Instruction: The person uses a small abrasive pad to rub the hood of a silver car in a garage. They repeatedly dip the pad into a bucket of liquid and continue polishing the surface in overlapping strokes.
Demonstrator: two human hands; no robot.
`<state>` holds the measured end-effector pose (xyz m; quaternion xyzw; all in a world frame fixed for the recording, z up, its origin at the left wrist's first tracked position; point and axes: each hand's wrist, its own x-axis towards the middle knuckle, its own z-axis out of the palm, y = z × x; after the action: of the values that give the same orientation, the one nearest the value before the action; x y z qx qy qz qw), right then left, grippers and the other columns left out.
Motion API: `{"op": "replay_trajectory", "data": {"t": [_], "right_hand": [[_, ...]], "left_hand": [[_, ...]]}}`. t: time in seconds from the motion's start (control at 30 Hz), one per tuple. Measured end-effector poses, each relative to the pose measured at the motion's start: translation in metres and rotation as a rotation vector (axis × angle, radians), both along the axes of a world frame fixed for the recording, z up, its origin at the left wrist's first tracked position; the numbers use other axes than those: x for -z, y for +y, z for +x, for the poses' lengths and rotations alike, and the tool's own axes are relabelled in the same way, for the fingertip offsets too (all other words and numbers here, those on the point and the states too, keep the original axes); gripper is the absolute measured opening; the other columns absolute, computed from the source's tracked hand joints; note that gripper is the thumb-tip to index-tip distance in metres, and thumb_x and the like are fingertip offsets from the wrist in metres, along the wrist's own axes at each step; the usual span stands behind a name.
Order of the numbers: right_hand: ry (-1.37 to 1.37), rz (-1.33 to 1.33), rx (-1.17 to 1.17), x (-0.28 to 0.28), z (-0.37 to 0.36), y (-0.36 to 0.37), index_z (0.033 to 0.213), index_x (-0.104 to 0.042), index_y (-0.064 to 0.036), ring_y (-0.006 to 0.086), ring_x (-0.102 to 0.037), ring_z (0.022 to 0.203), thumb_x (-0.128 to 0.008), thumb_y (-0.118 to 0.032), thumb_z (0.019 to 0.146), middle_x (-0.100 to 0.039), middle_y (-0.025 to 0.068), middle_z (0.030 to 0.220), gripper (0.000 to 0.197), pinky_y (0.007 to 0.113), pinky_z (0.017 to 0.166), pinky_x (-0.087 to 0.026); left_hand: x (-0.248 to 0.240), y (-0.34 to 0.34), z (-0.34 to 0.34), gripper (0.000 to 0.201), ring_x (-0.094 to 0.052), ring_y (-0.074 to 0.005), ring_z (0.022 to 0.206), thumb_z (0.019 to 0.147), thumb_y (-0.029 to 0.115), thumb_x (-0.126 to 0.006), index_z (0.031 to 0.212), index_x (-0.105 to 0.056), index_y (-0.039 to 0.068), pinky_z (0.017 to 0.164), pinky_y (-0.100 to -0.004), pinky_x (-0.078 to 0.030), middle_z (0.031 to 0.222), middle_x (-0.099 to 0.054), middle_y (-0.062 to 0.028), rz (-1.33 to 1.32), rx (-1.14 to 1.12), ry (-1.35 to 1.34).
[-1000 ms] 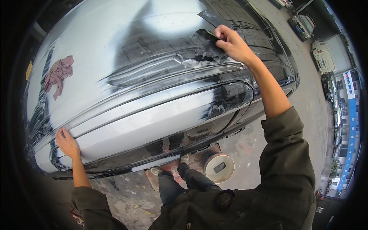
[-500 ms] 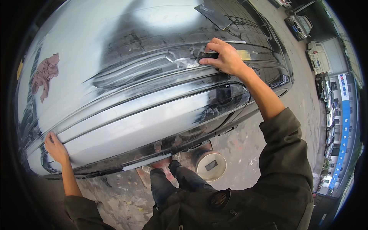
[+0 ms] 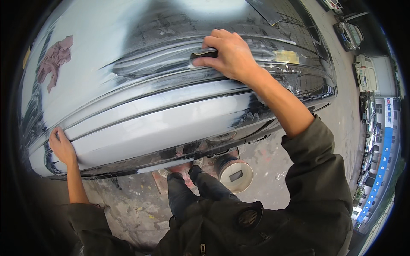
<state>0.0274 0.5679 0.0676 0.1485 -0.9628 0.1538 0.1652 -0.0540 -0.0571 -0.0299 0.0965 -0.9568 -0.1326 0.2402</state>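
A car roof [image 3: 92,100], partly pale grey and partly black, fills the upper left, with whitish wet smears along its black side groove. My right hand [image 3: 232,55] pinches a folded dark sheet of sandpaper [image 3: 205,54] between thumb and fingers, pressed against the roof by that groove. Down at the left, my left hand [image 3: 63,147] rests on the roof edge with its fingers laid over the surface, holding nothing. Behind my right hand, a yellowish rectangular piece [image 3: 286,56] lies on the black part.
A crumpled mauve cloth [image 3: 55,59] lies on the roof's left side, and a flat black sheet [image 3: 265,13] at the far right. Beside my feet on the stained floor stands a round bucket [image 3: 236,176] with a dark rectangular item in it. Parked cars [image 3: 365,73] line the right.
My right hand has slid the sandpaper leftward along the groove, away from the yellowish piece. My left hand stays on the roof edge. The whole view has shifted slightly.
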Motion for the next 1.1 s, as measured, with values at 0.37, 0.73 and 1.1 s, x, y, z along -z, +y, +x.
{"op": "replay_trajectory", "data": {"t": [0.37,0.73,1.1], "right_hand": [[-0.126,0.185,0.08,-0.015,0.012,0.052,0.107,-0.075,-0.0075,0.0361,-0.069,0.103,-0.081,-0.06,0.086,-0.07,0.0117,0.103,0.056,0.049,0.087,-0.055],[-0.161,0.22,0.123,-0.018,0.016,0.07,0.102,-0.075,-0.0063,0.038,-0.071,0.1,-0.08,-0.065,0.084,-0.072,0.0122,0.101,0.062,0.049,0.084,-0.057],[-0.454,0.187,0.439,-0.032,0.034,0.118,0.115,-0.077,-0.0062,0.0349,-0.072,0.106,-0.082,-0.071,0.08,-0.074,0.0118,0.105,0.074,0.045,0.09,-0.057]], "left_hand": [[0.002,0.001,-0.005,0.048,-0.055,-0.0349,0.135,0.108,0.047,-0.056,0.131,-0.072,0.008,0.115,-0.0449,-0.041,0.141,-0.068,-0.0127,-0.028,-0.026,-0.043],[0.002,-0.006,-0.008,0.051,-0.056,-0.0374,0.134,0.106,0.049,-0.055,0.13,-0.073,0.008,0.115,-0.0467,-0.041,0.14,-0.067,-0.0149,-0.066,-0.043,-0.044],[-0.001,-0.014,-0.009,0.052,-0.057,-0.0392,0.131,0.106,0.048,-0.055,0.129,-0.072,0.005,0.114,-0.0481,-0.041,0.138,-0.068,-0.0173,-0.077,0.005,-0.009]]}}
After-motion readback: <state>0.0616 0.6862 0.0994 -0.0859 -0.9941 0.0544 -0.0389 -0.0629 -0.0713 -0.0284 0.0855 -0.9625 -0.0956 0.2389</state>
